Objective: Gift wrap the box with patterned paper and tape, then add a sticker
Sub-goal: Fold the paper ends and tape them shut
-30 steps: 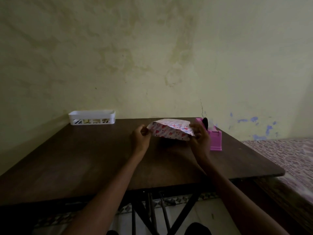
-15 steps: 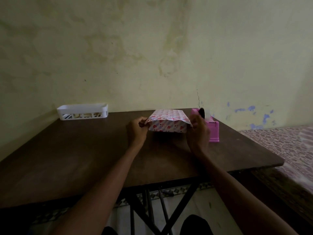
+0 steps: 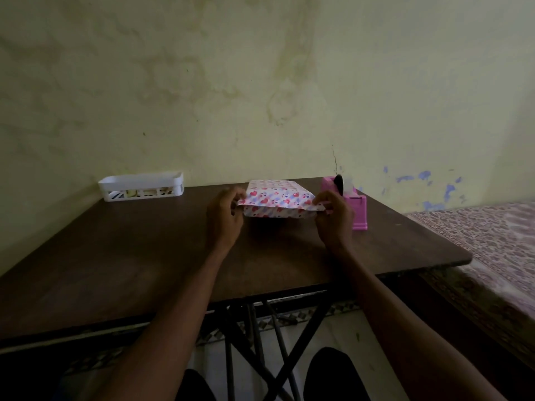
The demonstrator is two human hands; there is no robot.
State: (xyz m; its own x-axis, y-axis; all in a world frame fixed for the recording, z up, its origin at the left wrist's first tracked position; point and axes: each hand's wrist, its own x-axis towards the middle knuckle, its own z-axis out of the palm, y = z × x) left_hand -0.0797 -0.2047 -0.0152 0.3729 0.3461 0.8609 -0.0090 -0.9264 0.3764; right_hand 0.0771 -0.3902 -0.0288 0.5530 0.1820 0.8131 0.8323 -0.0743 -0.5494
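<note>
While the box point(image 3: 278, 190), already covered in patterned paper point(image 3: 275, 201), sits toward the back of the worktop point(image 3: 139, 256), the left hand point(image 3: 222, 219) pinches the paper's left end. The right hand point(image 3: 335, 219) has its fingers point(image 3: 320, 200) curled on the right end. The pink tape dispenser point(image 3: 358, 208) is just beside that hand, and the white basket point(image 3: 142, 186) sits far left.

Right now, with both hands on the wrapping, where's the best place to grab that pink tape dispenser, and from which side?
Take the tape dispenser by its squared pink body, probably pinching across the flat sides from above. It stands upright just beyond the right hand, which pinches the patterned paper and must release first. Avoid the dark roll at its far end.
</note>
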